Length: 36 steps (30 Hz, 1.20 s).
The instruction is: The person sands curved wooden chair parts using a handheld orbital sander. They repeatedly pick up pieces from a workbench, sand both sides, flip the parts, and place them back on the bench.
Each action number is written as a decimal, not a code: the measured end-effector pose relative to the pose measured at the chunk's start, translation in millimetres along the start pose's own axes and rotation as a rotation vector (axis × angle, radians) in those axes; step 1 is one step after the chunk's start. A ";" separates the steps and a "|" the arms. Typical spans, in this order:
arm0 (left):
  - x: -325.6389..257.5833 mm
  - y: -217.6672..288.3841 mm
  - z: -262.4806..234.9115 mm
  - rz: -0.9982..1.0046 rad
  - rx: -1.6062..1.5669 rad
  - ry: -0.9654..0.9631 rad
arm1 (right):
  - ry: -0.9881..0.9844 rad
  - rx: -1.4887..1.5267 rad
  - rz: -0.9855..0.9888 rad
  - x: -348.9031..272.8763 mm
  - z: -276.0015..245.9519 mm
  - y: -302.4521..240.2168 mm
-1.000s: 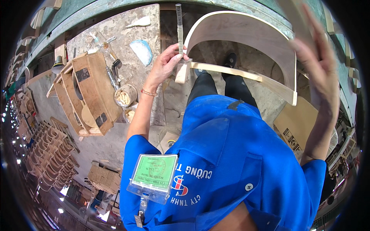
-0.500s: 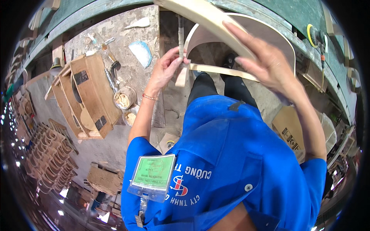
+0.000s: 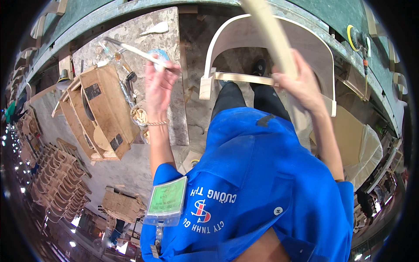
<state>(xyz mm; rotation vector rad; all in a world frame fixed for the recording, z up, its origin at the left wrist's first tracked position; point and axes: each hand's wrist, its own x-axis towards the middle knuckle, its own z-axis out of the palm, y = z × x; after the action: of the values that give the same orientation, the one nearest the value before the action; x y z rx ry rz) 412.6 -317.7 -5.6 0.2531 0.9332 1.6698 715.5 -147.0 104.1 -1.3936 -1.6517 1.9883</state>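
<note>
My left hand is closed around a long thin pale stick-like tool with a dark tip, raised over the worktable; its exact kind is unclear. My right hand grips the lower end of a curved pale wooden piece, smeared by motion, whose top runs out of view. Behind and below this piece is a U-shaped wooden frame with a thin crossbar and a square block at its left corner. Part of the frame is hidden by my right hand and the curved piece.
The stained worktable at left carries a white spatula-like piece, a tub of putty-like filler and a wooden box. A sander rests at the far right. Cardboard leans at right.
My left hand has moved left, away from the frame's corner, with the thin tool now tilted. My right hand has lowered and its fingers now wrap the curved piece, which stands steeper.
</note>
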 end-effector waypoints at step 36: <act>37.0 -393.1 364.8 -0.293 0.475 -0.496 | 0.972 0.177 -0.188 -277.7 -318.1 95.7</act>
<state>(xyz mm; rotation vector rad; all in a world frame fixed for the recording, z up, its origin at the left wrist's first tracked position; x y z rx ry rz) 906.5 -109.3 -46.2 0.7737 0.9178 1.0284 1139.6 -156.7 190.4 -1.6519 -1.0574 1.0097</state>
